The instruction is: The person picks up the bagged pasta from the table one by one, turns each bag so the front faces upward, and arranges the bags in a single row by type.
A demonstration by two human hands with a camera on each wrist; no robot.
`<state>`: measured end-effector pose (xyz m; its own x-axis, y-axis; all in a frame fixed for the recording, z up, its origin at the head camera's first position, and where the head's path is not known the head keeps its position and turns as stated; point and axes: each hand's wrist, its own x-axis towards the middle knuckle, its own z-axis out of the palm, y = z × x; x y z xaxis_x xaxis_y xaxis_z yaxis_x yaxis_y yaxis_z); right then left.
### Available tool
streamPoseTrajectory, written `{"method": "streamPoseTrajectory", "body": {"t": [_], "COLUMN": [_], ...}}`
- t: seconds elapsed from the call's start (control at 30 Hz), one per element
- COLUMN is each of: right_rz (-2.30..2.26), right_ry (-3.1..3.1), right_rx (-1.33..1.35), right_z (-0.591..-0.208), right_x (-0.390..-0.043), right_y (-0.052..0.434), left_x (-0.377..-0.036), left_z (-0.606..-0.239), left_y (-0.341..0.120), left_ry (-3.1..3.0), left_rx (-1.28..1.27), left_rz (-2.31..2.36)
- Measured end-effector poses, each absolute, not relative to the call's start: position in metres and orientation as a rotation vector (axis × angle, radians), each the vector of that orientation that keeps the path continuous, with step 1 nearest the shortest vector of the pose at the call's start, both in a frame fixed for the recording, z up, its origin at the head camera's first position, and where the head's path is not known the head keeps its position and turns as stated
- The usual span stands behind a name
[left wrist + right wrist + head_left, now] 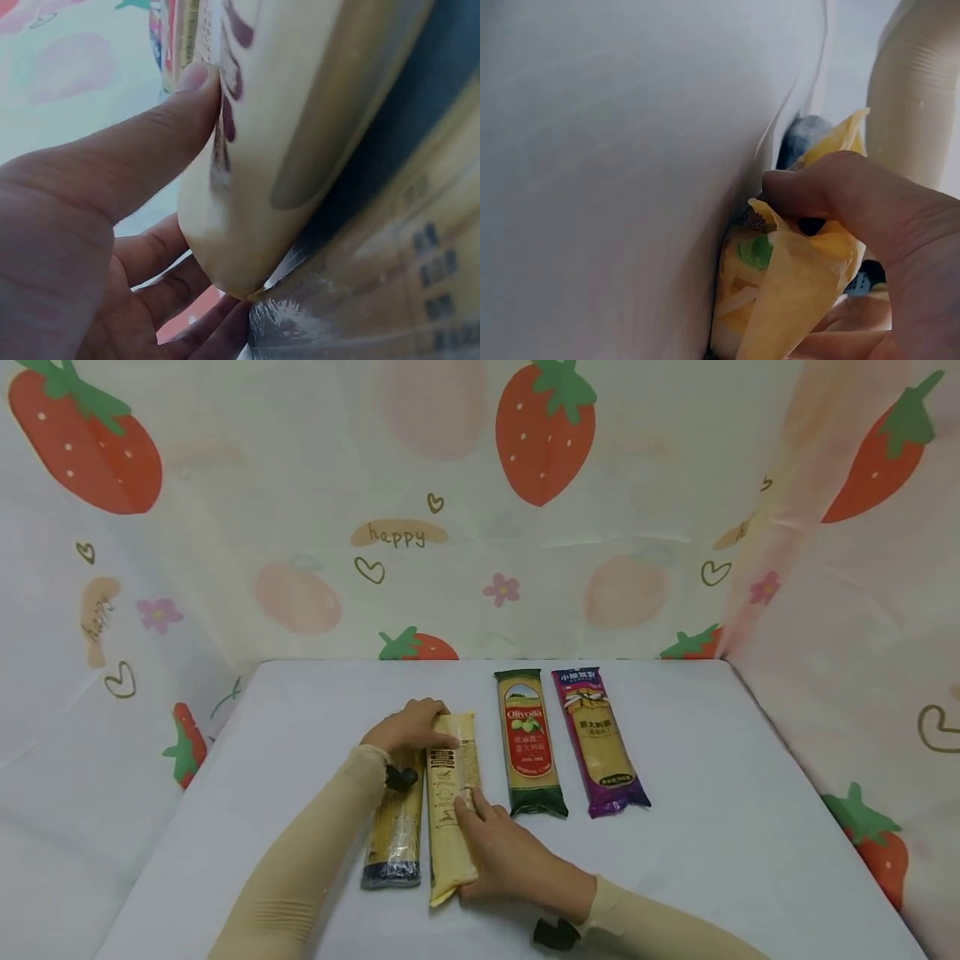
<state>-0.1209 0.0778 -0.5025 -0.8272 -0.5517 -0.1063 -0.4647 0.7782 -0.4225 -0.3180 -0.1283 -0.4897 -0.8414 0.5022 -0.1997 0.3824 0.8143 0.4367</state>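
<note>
A yellow pasta pack (452, 802) lies lengthwise on the white table (712, 827), held at both ends. My left hand (417, 727) grips its far end; in the left wrist view the thumb (157, 135) presses the pack (300, 112) and the fingers curl under it. My right hand (491, 847) holds the near half from the right side. In the right wrist view its thumb (832, 187) lies over the crimped end of the pack (780, 300). A clear spaghetti pack with a dark end (393, 835) lies touching the yellow one on its left.
A green pack (528, 743) and a purple pack (600, 743) lie side by side to the right of my hands. Strawberry-print curtains (480, 510) close off the back and both sides of the table.
</note>
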Motion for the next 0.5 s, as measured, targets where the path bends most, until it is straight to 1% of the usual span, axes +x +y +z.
{"method": "streamPoseTrajectory", "body": {"t": [0.27,0.5], "right_rz": [-0.683,-0.88], "right_ry": [2.715,2.659], "right_rx": [-0.853,-0.832], "right_z": [-0.501,-0.497], "right_x": [-0.125,-0.132], "right_y": [0.095,0.11], "left_x": [-0.32,-0.322], "left_z": [-0.488,-0.485], "left_y": [-0.133,-0.136], "left_ry": [2.654,2.597], "left_rx": [0.66,0.603], "left_rz": [0.85,1.167]}}
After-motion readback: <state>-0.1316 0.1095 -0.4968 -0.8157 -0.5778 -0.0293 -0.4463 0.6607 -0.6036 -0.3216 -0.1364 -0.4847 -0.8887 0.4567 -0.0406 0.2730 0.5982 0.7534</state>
